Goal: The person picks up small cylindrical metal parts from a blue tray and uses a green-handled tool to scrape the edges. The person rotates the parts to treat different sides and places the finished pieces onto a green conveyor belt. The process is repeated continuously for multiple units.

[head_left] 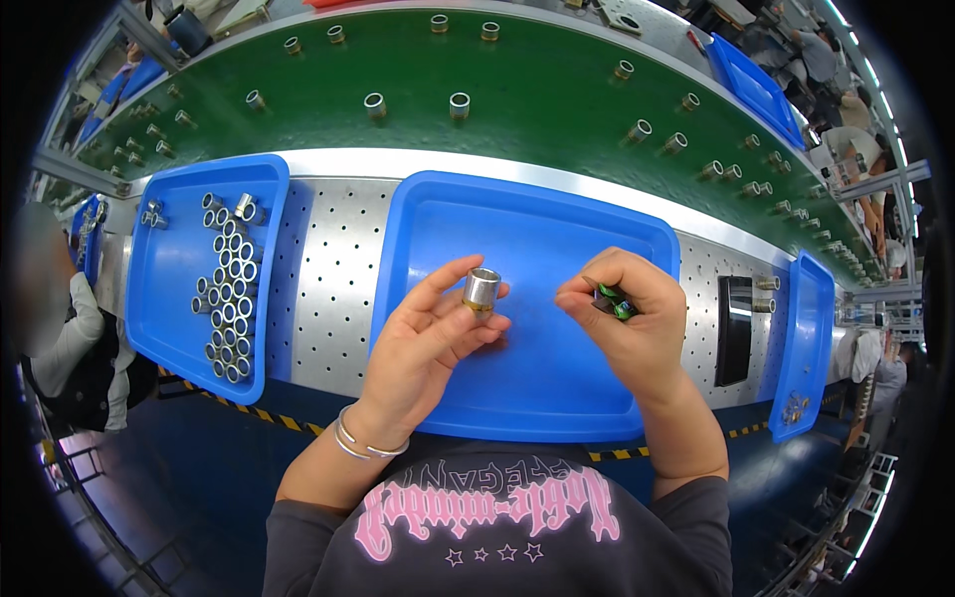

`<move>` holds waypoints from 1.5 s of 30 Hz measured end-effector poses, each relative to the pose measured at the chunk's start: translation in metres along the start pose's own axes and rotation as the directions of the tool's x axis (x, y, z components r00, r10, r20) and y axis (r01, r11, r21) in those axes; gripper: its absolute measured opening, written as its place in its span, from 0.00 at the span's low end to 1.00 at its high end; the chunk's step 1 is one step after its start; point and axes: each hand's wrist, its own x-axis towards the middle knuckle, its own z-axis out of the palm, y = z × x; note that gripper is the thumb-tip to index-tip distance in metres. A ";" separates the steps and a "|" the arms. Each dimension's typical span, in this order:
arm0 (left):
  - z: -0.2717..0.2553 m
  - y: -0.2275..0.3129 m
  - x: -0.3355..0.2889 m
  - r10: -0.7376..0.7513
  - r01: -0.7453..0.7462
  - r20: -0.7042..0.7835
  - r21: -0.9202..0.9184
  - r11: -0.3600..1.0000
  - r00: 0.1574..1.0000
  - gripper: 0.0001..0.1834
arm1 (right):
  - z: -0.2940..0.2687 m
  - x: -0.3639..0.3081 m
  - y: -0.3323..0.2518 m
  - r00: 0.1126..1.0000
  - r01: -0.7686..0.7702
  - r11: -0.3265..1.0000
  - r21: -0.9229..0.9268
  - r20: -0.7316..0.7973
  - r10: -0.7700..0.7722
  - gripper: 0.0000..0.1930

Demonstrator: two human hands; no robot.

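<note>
In my left hand [423,333] a short metal sleeve [481,287] stands upright, open end up, with a brassy band at its lower edge. The thumb and fingers are closed round it. My right hand [637,313] is pinched on a small dark-and-green object [613,301], whose kind I cannot make out. A gap separates it from the sleeve. Both hands are above a large blue tray [537,422], whose visible floor is bare.
Many similar sleeves stand in the left blue tray [274,199]; others are spread over the green conveyor belt [557,80]. To the right lie a black flat rectangular object [734,330], two sleeves [765,295] and another blue tray [802,348]. A person [85,338] is at the far left.
</note>
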 end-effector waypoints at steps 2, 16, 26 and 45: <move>0.001 -0.001 -0.001 0.043 -0.044 0.007 0.117 0.992 0.999 0.26 | 0.001 -0.001 -0.001 1.000 0.023 1.000 0.003 0.017 -0.023 0.05; 0.004 -0.006 -0.003 0.124 -0.143 0.073 0.399 0.906 0.990 0.23 | -0.002 -0.003 -0.006 0.987 0.163 0.984 -0.077 0.011 -0.163 0.06; 0.009 -0.003 -0.003 0.121 -0.117 0.008 0.332 0.936 0.993 0.24 | -0.014 -0.003 0.006 0.984 0.037 0.997 0.073 -0.178 -0.023 0.13; 0.012 -0.008 -0.006 0.206 -0.217 0.068 0.270 0.938 0.976 0.26 | 0.012 -0.010 0.008 0.976 0.207 0.944 -0.257 0.124 -0.180 0.08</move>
